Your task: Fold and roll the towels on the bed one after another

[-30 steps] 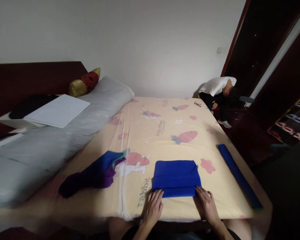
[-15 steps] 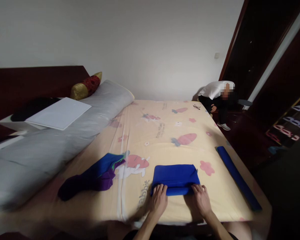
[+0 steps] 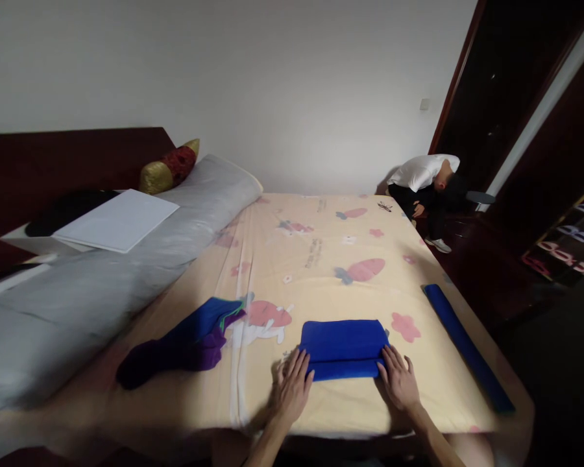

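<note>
The folded blue cloth (image 3: 343,340) lies flat near the middle of the near edge of the bed (image 3: 316,295), just inside that edge. A crease crosses its near part, roughly parallel to the near edge, with a narrow strip on the near side of the crease.

Left hand (image 3: 292,384): palm down, fingers extended and close together, fingertips resting on the left end of the cloth. Right hand (image 3: 401,379): palm down, fingers extended, thumb set apart, fingertips resting on the right end of the cloth.

Adjacent items: a long blue roll (image 3: 467,347) lies along the right edge of the bed, its near end close to the near right corner. A crumpled purple-and-blue cloth (image 3: 189,347) lies left of the left hand, well apart from it. Grey bedding (image 3: 150,266) covers the left side of the bed. A small dark object (image 3: 384,206) lies by the far right corner; beyond that corner, a person (image 3: 421,174) in a white top bends forward
</note>
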### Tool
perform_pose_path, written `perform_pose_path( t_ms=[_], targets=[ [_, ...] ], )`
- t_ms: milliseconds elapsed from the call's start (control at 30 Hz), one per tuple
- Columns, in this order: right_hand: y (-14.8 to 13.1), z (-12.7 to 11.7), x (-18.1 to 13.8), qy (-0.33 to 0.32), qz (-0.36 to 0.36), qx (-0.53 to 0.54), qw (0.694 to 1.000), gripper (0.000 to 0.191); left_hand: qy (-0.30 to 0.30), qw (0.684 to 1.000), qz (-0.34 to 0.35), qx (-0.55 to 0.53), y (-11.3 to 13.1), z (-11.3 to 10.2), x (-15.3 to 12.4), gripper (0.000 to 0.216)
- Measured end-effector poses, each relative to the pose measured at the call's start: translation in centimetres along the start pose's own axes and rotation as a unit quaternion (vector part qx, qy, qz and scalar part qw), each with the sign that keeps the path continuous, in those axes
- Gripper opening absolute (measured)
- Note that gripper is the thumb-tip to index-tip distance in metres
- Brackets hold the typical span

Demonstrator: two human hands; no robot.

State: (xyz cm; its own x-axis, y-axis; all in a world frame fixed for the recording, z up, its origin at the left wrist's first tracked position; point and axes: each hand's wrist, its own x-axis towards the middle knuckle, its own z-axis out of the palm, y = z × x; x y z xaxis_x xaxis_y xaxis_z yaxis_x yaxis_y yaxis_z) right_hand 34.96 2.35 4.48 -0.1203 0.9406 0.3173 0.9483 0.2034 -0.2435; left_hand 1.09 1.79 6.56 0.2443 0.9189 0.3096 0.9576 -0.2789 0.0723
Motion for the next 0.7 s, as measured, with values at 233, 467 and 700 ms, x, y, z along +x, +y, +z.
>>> perform_pose_path(
  t_ms=[233,467,700],
  targets=[
    [-7.4,1.0,1.7,-0.107,-0.099,0.068,0.987,0.048,0.010,0.996,0.083,-0.037,7.6,2.0,2.0,0.048],
    [-1.4,0.0,2.5,-0.088,0.011,0.013,0.996,0.054,-0.014,1.000,-0.004,-0.011,2.6,1.3,2.8,0.049],
    [3.4,-1.5,-1.0,0.002,-0.035,-0.019,0.999,0.049,0.051,0.998,-0.040,-0.003,-0.6,-0.2,-0.7,0.044]
  ],
)
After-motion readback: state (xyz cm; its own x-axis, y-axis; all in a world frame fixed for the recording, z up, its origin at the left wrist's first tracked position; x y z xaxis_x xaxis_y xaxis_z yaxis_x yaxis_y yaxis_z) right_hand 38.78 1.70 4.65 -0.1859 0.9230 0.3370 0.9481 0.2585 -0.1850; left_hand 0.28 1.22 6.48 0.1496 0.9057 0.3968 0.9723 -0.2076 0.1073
